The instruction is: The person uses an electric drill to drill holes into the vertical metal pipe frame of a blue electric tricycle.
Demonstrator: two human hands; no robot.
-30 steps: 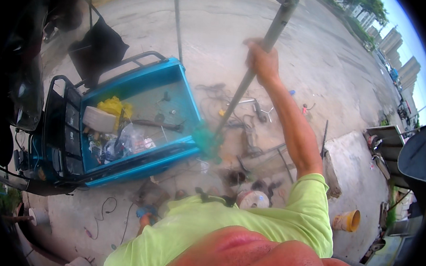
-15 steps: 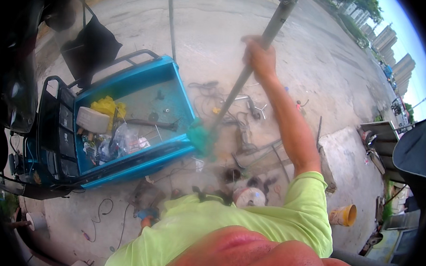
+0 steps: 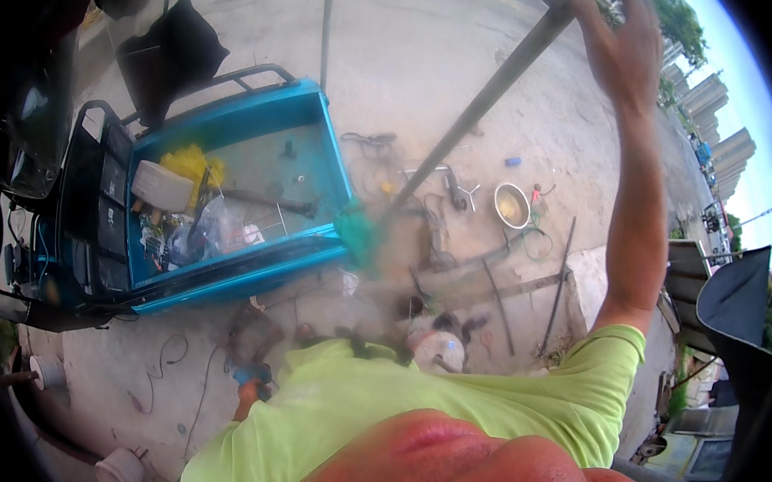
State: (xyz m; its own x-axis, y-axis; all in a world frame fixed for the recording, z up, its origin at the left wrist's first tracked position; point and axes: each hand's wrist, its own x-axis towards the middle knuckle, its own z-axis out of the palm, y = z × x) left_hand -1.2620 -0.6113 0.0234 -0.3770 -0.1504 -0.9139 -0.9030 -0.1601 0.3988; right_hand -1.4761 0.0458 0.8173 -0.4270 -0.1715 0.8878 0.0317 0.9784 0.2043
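Note:
A long grey pole [image 3: 480, 106] slants from the top of the view down toward the blurred middle. My right hand [image 3: 627, 57] is up by the pole's dark upper end, with thumb and fingers spread apart. The thumb side lies against or close to the pole, and the fingertips are partly cut off by the edge. My left hand [image 3: 250, 393] is low at the left, closed on a small blue thing [image 3: 252, 373] whose kind I cannot make out. A hazy green patch [image 3: 360, 235] hides the pole's lower end.
A blue cargo tricycle bed [image 3: 333, 160] at the left holds a yellow bag [image 3: 193, 165], a white jug [image 3: 162, 186] and plastic wrapping. A white basin [image 3: 512, 206], metal bars [image 3: 558, 285], cables and a round reel-like object [image 3: 440, 350] lie on the concrete. A dark cover [image 3: 737, 294] stands at right.
My right hand has slid from gripping the pole's middle up to its top end, and its fingers have spread. The white basin has come into view. My left hand stays low.

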